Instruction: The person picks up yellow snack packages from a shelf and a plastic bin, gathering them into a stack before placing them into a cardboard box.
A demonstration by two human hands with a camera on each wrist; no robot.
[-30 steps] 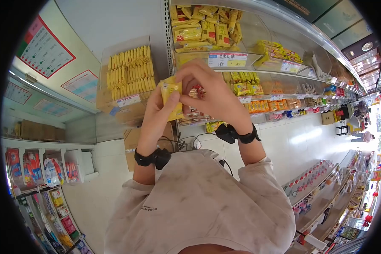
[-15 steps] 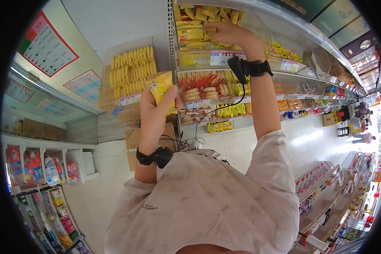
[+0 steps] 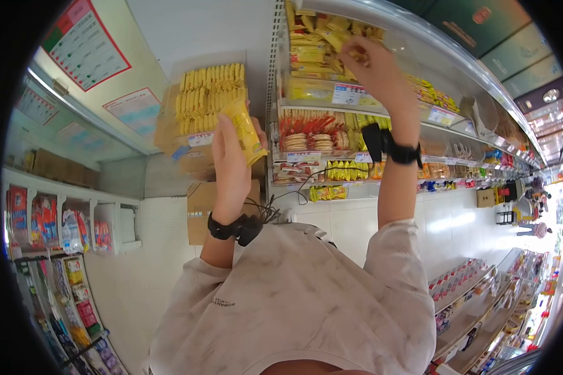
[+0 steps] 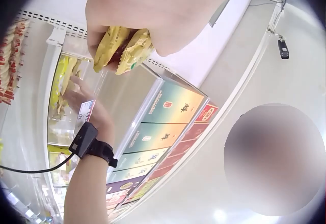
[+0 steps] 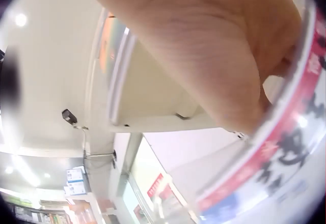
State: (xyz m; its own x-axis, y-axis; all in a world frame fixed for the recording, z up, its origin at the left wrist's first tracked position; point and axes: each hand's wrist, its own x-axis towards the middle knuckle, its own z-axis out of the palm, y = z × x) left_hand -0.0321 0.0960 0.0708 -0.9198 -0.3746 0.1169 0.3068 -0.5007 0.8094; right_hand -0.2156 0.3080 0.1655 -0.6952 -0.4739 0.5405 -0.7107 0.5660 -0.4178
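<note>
My left hand [image 3: 231, 164] grips yellow snack packets [image 3: 246, 134] in front of the shelves. Two packets [image 4: 133, 53] show side by side beneath that hand's fingers in the left wrist view. At the upper bin, my right hand [image 3: 381, 75] has its fingers curled, pinching one yellow snack packet [image 3: 336, 39] that tilts up over the pile. The bin [image 3: 313, 90] is clear plastic and full of similar yellow packets. In the right wrist view the palm [image 5: 204, 56] fills the top, and its fingertips are hidden behind the price label [image 5: 285, 152].
A clear box of upright yellow packets [image 3: 209, 94] stands left of the bin. Lower shelf rows hold red-and-white wrapped rounds [image 3: 306, 140] and other snacks. A cardboard box [image 3: 203, 215] sits on the floor. A black cable [image 3: 316, 175] runs from the right wrist camera.
My right hand left the packet in my left hand, reached up into the bin and now has a packet between its fingers. The left hand has turned its packets slightly.
</note>
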